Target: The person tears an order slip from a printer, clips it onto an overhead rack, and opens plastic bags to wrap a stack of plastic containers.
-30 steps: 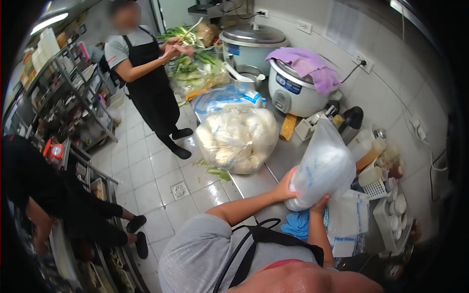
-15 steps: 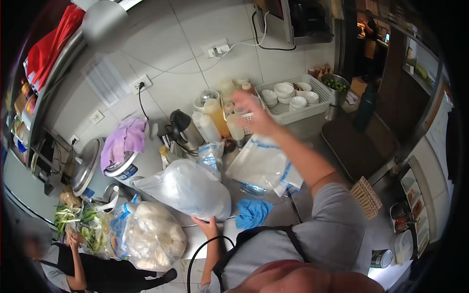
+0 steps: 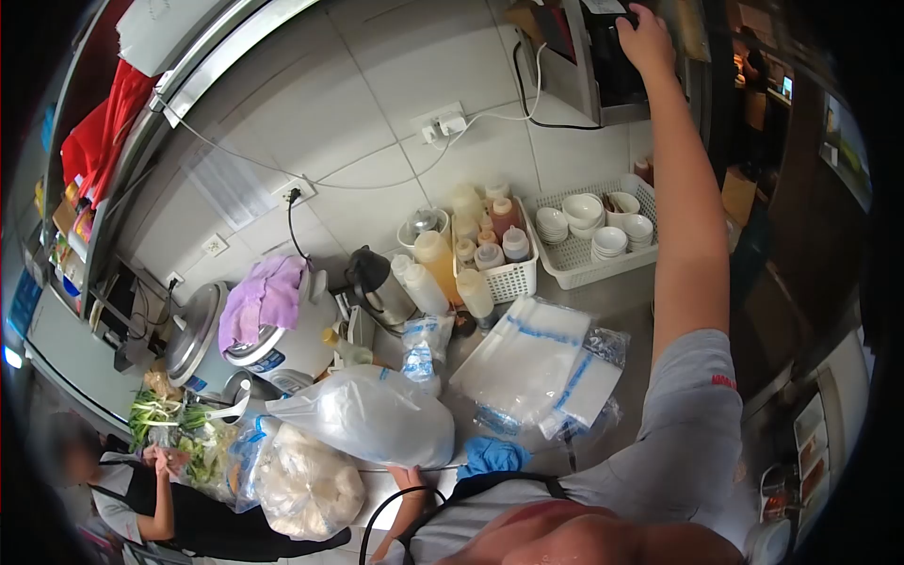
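A full, whitish plastic bag point(image 3: 377, 414) lies on the counter's front edge. My left hand point(image 3: 407, 478) grips its lower edge, with the fingertips partly hidden beneath it. High at the upper right, my right hand point(image 3: 648, 40) is at a black device point(image 3: 610, 56) on a wall shelf, its thumb and fingers apart and nothing visible between them. Flat clear plastic bags with blue print point(image 3: 527, 363) lie right of the full bag. A crumpled blue cloth point(image 3: 493, 456) is close to my body.
Squeeze bottles fill a white basket point(image 3: 513, 281); another basket point(image 3: 573, 274) holds small white bowls. A kettle point(image 3: 379, 287) and a pot with a purple cloth point(image 3: 262, 301) stand along the wall. At left are greens point(image 3: 202, 443), a bag of pale food point(image 3: 306, 480) and a co-worker point(image 3: 122, 499).
My right hand has gone from above the bottles up and right to the black device. My left hand stays at the full bag. The camera view has shifted.
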### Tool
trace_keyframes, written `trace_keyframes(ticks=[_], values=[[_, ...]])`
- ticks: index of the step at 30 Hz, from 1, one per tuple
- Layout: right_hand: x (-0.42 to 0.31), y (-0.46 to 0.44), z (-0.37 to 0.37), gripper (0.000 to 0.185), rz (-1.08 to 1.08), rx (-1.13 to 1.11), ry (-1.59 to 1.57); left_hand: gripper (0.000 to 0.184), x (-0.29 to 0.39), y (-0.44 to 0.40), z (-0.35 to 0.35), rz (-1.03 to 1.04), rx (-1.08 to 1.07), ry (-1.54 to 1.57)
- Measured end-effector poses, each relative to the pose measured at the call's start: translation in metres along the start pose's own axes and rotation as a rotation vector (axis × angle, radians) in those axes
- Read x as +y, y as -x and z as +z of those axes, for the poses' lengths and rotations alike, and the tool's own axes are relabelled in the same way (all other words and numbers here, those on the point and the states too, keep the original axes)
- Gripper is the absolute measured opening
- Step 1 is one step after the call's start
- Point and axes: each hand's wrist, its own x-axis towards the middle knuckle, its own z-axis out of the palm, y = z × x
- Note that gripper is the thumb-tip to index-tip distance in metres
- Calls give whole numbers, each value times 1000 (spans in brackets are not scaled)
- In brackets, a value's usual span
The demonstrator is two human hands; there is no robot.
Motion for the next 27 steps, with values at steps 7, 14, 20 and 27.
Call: trace_keyframes(ticks=[7,14,20,27], values=[[-37,-22,41,35,-84,-166,367,69,-4,0,0,-78,27,-52],[-36,-30,44,42,12,-351,466,68,-11,1,1,-137,34,-72],[37,-49,102,37,-217,383,-47,68,-14,1,2,-129,37,-49],[38,2,-6,53,-247,222,-369,67,-17,3,4,-86,43,-15]])
